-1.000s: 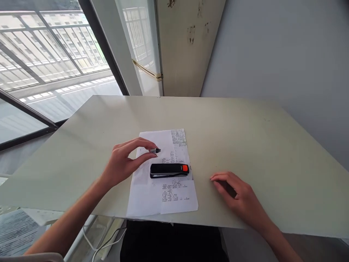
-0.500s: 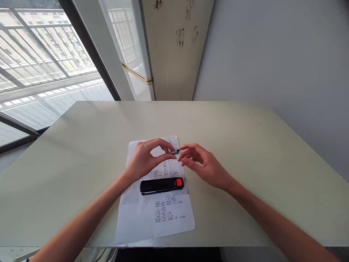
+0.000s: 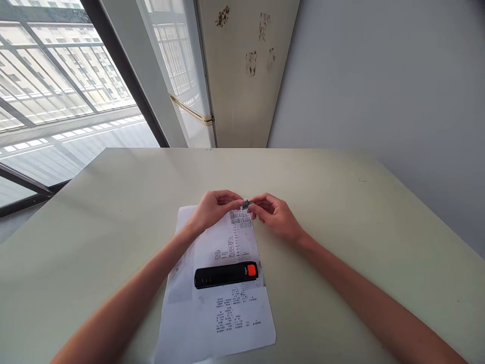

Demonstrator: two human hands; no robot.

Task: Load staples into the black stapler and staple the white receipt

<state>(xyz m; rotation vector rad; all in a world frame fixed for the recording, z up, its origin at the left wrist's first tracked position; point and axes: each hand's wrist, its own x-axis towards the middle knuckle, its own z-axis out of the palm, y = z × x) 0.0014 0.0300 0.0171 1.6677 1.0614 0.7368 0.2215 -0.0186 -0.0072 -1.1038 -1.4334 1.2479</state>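
Hands: left hand (image 3: pixel 214 208), right hand (image 3: pixel 276 216) pinch one staple strip (image 3: pixel 247 203); one stapler (image 3: pixel 226 274).

Small metal piece (image 3: pixel 246 203), identity unclear

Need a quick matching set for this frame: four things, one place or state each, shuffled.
1. stapler
2. small metal piece
3. printed sheets
4. table

a. pinched between both hands
b. lying across the paper, orange end to the right
c. pale green, bears everything
d. flat under the black tool

Pairs: 1-b, 2-a, 3-d, 4-c
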